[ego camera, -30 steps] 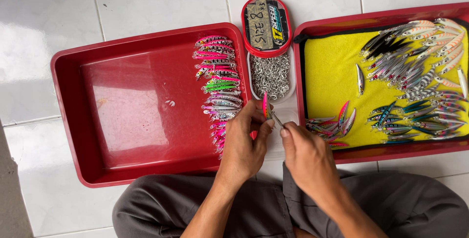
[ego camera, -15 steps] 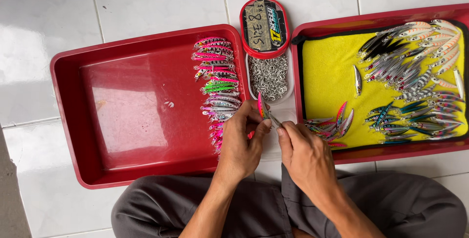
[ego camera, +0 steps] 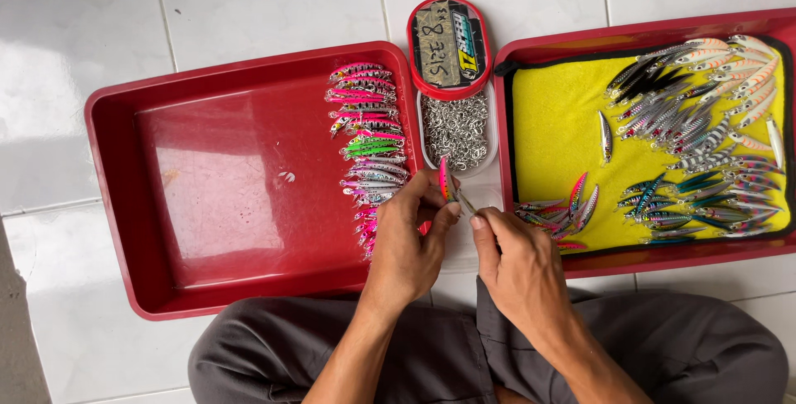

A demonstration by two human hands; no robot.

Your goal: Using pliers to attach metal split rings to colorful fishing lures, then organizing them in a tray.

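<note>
between the two red trays [ego camera: 249, 300], the left hand [ego camera: 406, 242] pinches a pink lure [ego camera: 444, 180], raised slightly nearer the ring tub [ego camera: 458, 130] than before, while the right hand [ego camera: 518, 263] closes on a thin tool [ego camera: 466, 203] at its tail

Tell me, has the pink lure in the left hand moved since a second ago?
Barely. The pink lure sits a touch lower against the small tub of metal rings, pinched by the left hand beside the right hand.
</note>
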